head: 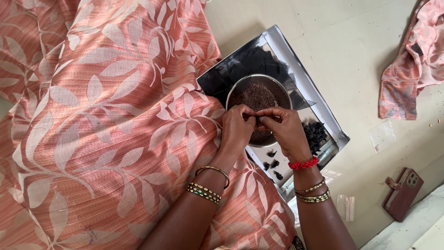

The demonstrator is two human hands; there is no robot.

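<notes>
Your left hand (237, 127) and right hand (284, 127) meet fingertip to fingertip over the steel bowl (236, 90) of dark brown grains, both pinched shut on a small black piece (255, 118) between them. The bowl sits in a shallow metal tray (296, 60) lined with black squares, a heap of black folded pieces (316, 134) at your right, the tray edge against your leaf-patterned cloth (106, 129)

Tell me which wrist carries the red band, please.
The right wrist: its red band sits nearest the right hand; the left hand has only gold bangles.
</notes>
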